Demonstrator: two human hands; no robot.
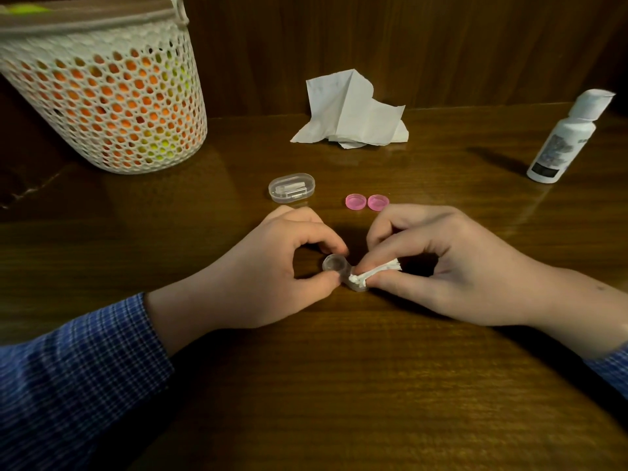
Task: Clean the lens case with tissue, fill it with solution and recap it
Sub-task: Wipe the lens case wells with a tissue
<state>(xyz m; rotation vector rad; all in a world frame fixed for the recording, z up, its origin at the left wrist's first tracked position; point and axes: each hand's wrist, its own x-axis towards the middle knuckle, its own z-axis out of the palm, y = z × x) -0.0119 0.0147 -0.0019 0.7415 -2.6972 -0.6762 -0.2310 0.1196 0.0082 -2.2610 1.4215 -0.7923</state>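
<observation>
The right hand [438, 263] pinched a twisted piece of tissue [373, 273] between thumb and forefinger, its other fingers curled loosely above, and pressed the tissue's tip down into the right well of the clear lens case [334, 265]. The left hand [272, 270] gripped the case's left well, thumb on the near edge and forefinger arched over the far edge, so that the open well showed between them. The case lay on the wooden table [339, 385], in the middle of the scene between the two hands. Both wrists sat low over the table, the forearms coming in from the near left and near right corners, each in a blue checked sleeve [74, 375]. Just beyond the hands, two pink caps [367, 201] lay side by side, hollow sides up, off the case. To their left rested a small clear oval box [291, 188] with something pale inside. Farther back, against the wooden wall, sat a crumpled white tissue sheet [353, 112]. At the far right stood a white solution bottle [565, 137], its cap closed, well apart from the hands. At the far left stood a white mesh basket [102, 96], with orange and yellow-green shapes showing through its holes.
</observation>
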